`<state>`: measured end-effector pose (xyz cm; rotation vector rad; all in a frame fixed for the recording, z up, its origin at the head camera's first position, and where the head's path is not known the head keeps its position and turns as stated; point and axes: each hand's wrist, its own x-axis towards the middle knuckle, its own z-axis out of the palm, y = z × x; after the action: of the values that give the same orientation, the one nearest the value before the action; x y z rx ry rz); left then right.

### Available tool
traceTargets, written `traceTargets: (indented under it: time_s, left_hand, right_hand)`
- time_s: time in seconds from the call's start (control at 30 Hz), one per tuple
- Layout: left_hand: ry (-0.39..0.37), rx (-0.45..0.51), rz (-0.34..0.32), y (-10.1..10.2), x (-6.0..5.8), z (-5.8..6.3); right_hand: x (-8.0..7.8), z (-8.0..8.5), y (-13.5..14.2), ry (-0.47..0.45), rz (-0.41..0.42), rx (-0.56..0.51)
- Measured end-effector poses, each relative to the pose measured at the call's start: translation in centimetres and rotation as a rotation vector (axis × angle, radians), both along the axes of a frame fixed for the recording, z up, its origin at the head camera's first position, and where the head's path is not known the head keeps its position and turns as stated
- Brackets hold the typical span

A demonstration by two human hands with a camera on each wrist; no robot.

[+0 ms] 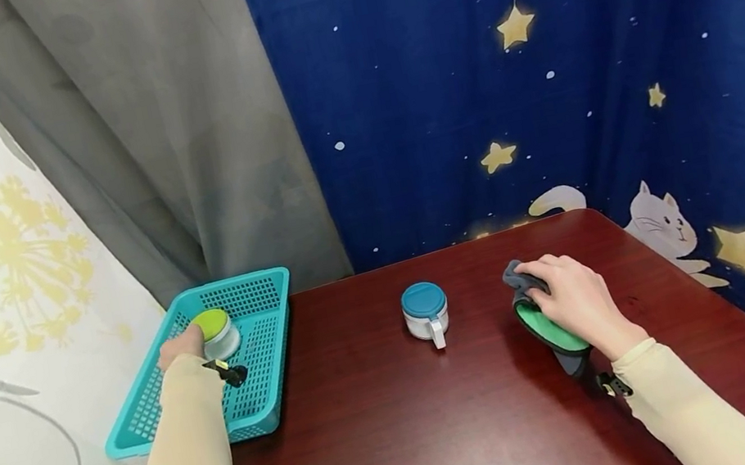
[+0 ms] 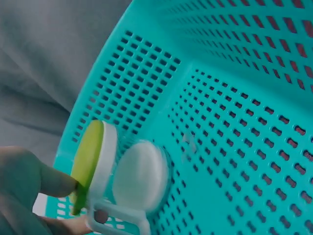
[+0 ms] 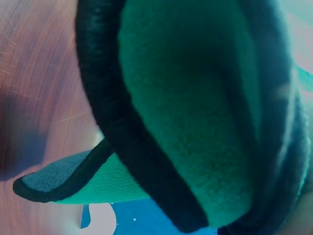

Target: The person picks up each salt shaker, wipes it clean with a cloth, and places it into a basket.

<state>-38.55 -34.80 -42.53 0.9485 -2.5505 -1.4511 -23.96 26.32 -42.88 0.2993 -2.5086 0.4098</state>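
My left hand [image 1: 182,347] reaches into a turquoise plastic basket [image 1: 256,369] and pinches a small handled jar [image 1: 223,343] with a lime-green lid. In the left wrist view the jar is tilted; my thumb presses on the lid [image 2: 87,159], with a finger by the white handle [image 2: 117,215]. At the right, my right hand [image 1: 574,298] grips a folded cloth [image 1: 553,333], green on one face and grey on the other, dark along its edge. The cloth fills most of the right wrist view and hangs close over the table.
A matching jar with a blue lid [image 1: 424,301] stands mid-table, its handle facing me. The dark red wooden table [image 1: 409,442] ends at a grey curtain [image 1: 234,124] and a blue starry curtain [image 1: 422,91]. A patterned white surface [image 1: 37,408] borders the left side.
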Motion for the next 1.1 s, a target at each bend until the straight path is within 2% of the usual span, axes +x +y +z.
traceTargets:
  time_s: [0.13, 0.2, 0.3, 0.43, 0.6, 0.87, 1.0, 1.1]
  left_hand:
    - [0.026, -0.103, -0.003, 0.1, -1.0, 0.2]
    - [0.059, -0.156, 0.008, 0.4, -1.7, 0.8]
    - [0.145, -0.213, 0.028, 1.9, -2.2, 2.1]
    - [0.273, -0.273, -0.007, 4.4, -2.4, 3.6]
    - [0.409, -0.327, -0.06, 7.4, -2.0, 4.6]
    - [0.53, -0.332, -0.136, 12.4, -1.0, 5.0]
    - [0.555, -0.31, -0.181, 15.3, -0.3, 4.9]
    - [0.538, -0.273, -0.228, 17.4, 0.5, 4.4]
  right_hand:
    - [0.1, 0.1, 0.0, -0.004, 0.002, 0.003]
    - [0.1, 0.2, 0.0, -0.005, 0.002, 0.002]
    - [0.1, 0.2, 0.0, -0.01, 0.001, -0.001]
    - [0.1, 0.0, -0.1, -0.014, 0.004, -0.006]
    - [0.1, -0.3, -0.3, -0.023, 0.011, -0.012]
    - [0.2, -0.6, -0.4, -0.035, 0.013, -0.009]
    - [0.3, -0.5, -0.4, -0.032, 0.011, -0.01]
    - [0.3, -0.5, -0.3, -0.033, 0.013, -0.011]
